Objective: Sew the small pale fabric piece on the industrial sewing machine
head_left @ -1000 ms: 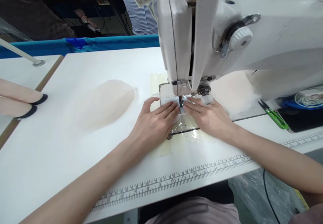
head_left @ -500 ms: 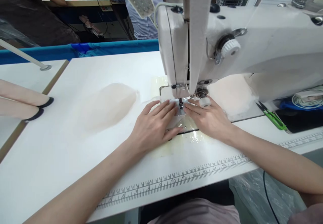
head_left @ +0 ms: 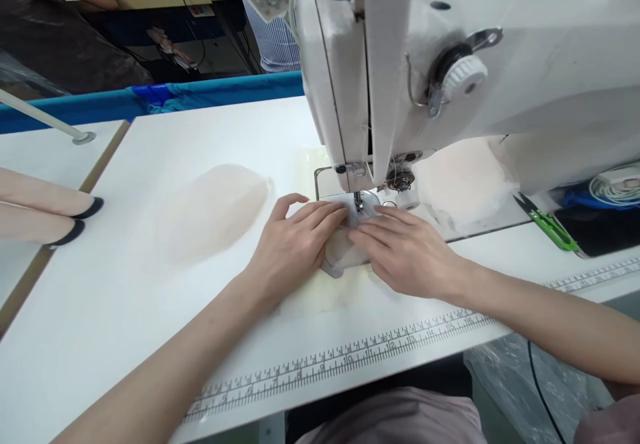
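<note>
A small piece of sheer pale fabric [head_left: 345, 249] lies under the needle area of the white sewing machine [head_left: 340, 97], its near edge bunched up between my hands. My left hand [head_left: 295, 234] is to the left of the presser foot [head_left: 359, 202], its fingers bent and closed together on the fabric. From the right, my right hand [head_left: 407, 247] closes on the fabric's other side, fingers side by side and pointing left. Both thumbs are mostly hidden. Close beside the left hand, a flat sheer beige piece [head_left: 220, 211] rests on the white table [head_left: 125, 337].
Green thread snips [head_left: 553, 229] lie at the right beside a dark flat object [head_left: 607, 227]. More pale sheer fabric [head_left: 463, 177] is under the machine arm. Two beige rolls with dark ends [head_left: 40, 211] extend in from the left. A printed ruler [head_left: 350, 357] follows the front edge. Other people are behind.
My right hand has shifted nearer and left, its fingers drawn together. My left fingers have bent more. The fabric's near edge now stands bunched between the hands. The view has shifted slightly.
</note>
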{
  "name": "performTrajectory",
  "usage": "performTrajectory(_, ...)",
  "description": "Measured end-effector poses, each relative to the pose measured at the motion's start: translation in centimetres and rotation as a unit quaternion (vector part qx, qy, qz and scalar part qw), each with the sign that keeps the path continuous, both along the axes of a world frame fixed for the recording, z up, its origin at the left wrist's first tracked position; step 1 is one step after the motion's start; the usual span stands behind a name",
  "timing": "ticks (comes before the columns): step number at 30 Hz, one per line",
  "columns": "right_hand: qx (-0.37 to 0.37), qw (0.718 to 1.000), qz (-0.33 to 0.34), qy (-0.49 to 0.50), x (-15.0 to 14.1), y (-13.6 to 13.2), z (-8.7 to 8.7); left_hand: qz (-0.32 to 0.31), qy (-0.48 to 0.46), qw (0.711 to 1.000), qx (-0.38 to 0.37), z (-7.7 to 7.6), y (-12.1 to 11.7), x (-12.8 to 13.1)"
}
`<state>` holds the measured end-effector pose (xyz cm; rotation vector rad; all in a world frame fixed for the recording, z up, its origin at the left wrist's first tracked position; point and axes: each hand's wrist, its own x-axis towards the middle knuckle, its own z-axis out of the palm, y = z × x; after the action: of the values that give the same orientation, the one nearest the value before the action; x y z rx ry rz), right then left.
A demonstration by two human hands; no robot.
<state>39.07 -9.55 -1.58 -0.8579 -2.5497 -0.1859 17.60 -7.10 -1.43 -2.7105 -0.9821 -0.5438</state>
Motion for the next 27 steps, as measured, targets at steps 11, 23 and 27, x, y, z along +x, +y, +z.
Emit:
performTrajectory(11,-0.050,0.995,-0.077,-0.039,-0.1,-0.5,0.3,-0.043,-0.006,0.998,-0.037,-0.6,0.3,-0.1)
performTrajectory(23,-0.041,0.988,-0.137,-0.054,1.0,1.4,-0.5,-0.037,0.013,0.997,-0.068,-0.8,-0.6,0.6)
performTrajectory(27,-0.026,0.988,-0.137,-0.066,1.2,1.8,-0.6,-0.028,0.033,0.998,-0.043,-0.6,-1.5,1.2)
